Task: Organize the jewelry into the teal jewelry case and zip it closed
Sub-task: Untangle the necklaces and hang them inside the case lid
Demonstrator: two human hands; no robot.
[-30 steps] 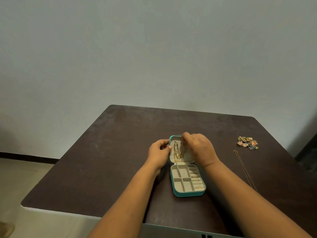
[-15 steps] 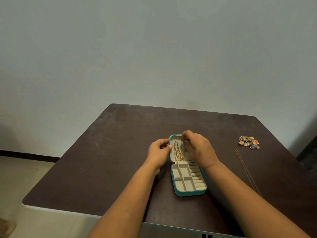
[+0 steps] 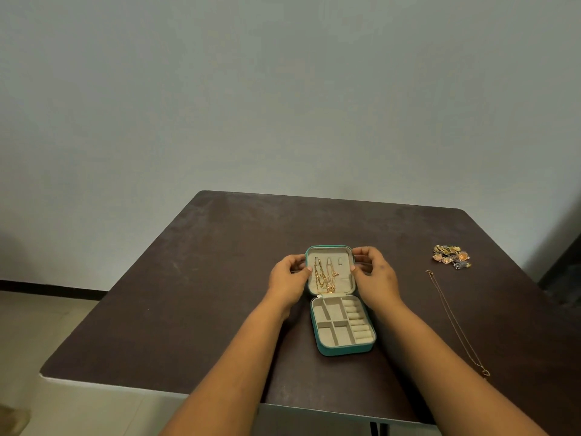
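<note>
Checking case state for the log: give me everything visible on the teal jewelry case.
The teal jewelry case lies unzipped and open on the dark table, lid propped up at the far end. Its lining looks like beige velvet. The lid holds gold chains hung from hooks; the base has empty divided compartments and ring rolls along its right side. The left hand and right hand hold the lid's side edges.

Open case (image 3: pixel 342 347) mid tabletop (image 3: pixel 188 294), chains (image 3: pixel 325 275) in lid; trinket pile (image 3: pixel 451 256) far right, loose necklace (image 3: pixel 456 322) nearer, right of case
</note>
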